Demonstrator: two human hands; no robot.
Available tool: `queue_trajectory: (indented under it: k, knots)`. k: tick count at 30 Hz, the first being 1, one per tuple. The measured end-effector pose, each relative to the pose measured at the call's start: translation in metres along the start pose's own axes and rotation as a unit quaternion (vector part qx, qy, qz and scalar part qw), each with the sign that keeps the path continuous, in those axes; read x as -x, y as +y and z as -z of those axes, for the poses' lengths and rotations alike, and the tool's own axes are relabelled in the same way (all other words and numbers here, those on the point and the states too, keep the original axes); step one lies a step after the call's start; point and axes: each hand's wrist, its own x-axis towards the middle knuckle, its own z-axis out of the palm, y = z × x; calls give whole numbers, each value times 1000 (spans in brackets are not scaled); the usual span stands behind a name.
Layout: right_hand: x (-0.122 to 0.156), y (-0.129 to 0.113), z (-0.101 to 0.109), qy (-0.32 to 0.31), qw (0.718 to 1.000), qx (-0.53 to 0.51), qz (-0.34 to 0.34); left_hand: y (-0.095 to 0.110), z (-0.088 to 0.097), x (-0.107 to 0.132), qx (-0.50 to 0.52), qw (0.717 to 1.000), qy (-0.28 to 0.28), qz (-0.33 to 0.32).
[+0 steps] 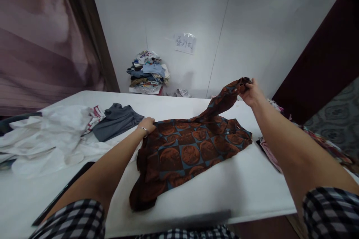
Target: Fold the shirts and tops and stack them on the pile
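Note:
A brown shirt with rust-coloured discs and blue-grey squares lies across the white table. Its collar points right, its hem left. My right hand is closed on the cuff of one sleeve, lifting it off the table toward the back right. At the far corner of the hem, my left hand has its fingers closed on the shirt's edge; the fingertips are partly hidden. The shirt's body rests on the table, and its near hem corner is bunched.
White garments and a dark grey garment lie at left. A tall clothes pile stands by the back wall, below a paper sign. A dark flat board lies under my left forearm. More clothes are at right.

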Motion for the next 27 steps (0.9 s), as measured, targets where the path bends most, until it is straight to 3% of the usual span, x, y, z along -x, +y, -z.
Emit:
queue_trajectory:
  k: [3,7,11,15,20,24,27]
  knots:
    - [9,-21,12,35,999,-32,7,6,11,19,-15,997,37,-59]
    - [41,-46,52,6,997,-45,64,24,14,65,-72,980,54,-178]
    - [88,-51,101,38,994,-60,86,37,-7,104,-60,959,24,-276]
    - [132,-41,132,106,994,-29,20,35,-31,117,-38,947,-5,-318]
    - [160,-29,149,189,981,26,-26,34,-30,124,-31,952,1,-305]
    - [157,-30,151,191,980,40,-40,39,-22,135,-33,953,-12,-302]
    - [146,-35,131,146,984,75,-66,41,-23,142,-19,953,-42,-300]
